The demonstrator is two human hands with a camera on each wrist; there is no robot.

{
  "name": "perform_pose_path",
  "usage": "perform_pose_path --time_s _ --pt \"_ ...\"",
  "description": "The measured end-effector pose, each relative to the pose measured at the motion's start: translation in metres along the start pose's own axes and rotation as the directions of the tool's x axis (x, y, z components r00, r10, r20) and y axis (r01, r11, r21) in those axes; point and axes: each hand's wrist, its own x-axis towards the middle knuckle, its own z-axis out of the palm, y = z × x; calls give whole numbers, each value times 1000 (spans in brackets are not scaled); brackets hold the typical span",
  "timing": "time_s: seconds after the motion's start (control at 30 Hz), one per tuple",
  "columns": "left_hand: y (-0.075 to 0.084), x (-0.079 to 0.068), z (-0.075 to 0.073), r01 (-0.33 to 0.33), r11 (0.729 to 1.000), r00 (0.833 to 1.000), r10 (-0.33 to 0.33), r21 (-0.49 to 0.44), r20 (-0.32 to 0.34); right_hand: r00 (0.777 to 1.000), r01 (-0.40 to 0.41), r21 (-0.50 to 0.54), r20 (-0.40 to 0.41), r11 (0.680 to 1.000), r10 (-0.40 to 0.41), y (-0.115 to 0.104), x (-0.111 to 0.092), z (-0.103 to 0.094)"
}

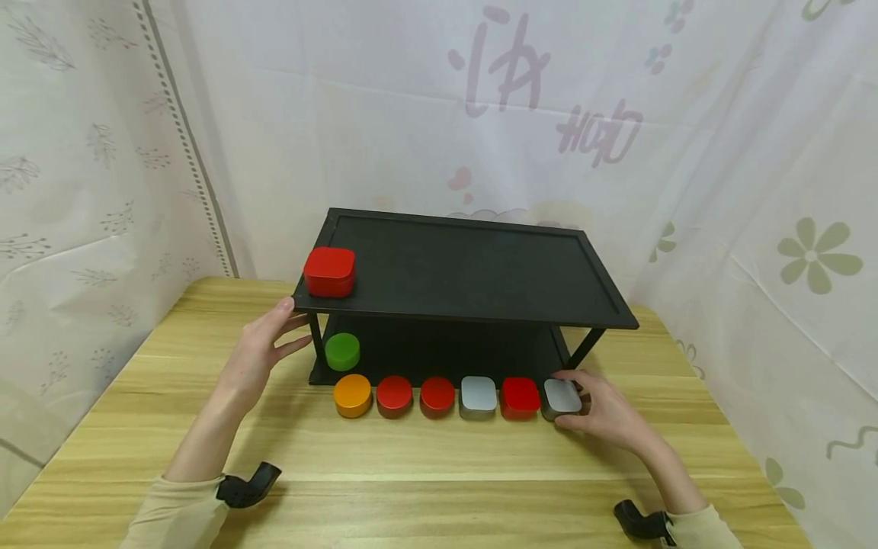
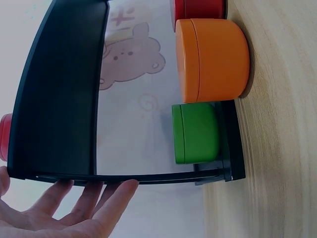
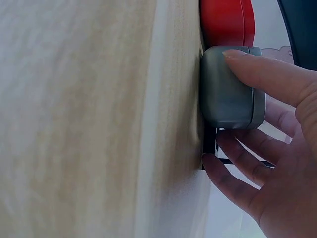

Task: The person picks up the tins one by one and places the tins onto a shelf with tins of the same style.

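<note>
At the right end of a row of small tins, my right hand (image 1: pixel 607 412) holds a square silver tin (image 3: pixel 225 89) on the table. Its thumb lies on the near side and a finger reaches behind; the other fingers are spread. My left hand (image 1: pixel 255 352) touches the left side of a black two-tier shelf (image 1: pixel 459 267), thumb by the top corner and fingers fairly straight along the side. A red square tin (image 1: pixel 330 272) sits on the top tier's left front. Below it, a green round tin (image 1: pixel 342 351) stands on the lower tier.
Along the shelf's front edge stand an orange round tin (image 1: pixel 353 396), two red round tins (image 1: pixel 394 396), another silver square tin (image 1: pixel 478 397) and a red square tin (image 1: pixel 520 397). The wooden table (image 1: pixel 411 488) backs onto a printed curtain (image 1: pixel 384 137).
</note>
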Motion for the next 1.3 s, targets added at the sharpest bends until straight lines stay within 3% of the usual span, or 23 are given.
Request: perform_pose_path --time_s 0.83,1.0,1.3 --pt "0 0 -1 2 1000 1000 -2 20 4 999 -52 49 4 997 51 -3 -4 -6" --pt "1 0 0 4 1000 1000 -4 14 4 999 -28 70 -20 997 29 -9 -7 -9" --pt "2 0 -1 5 999 1000 -4 -43 24 998 16 11 -68 1000 -15 -19 -8 -14"
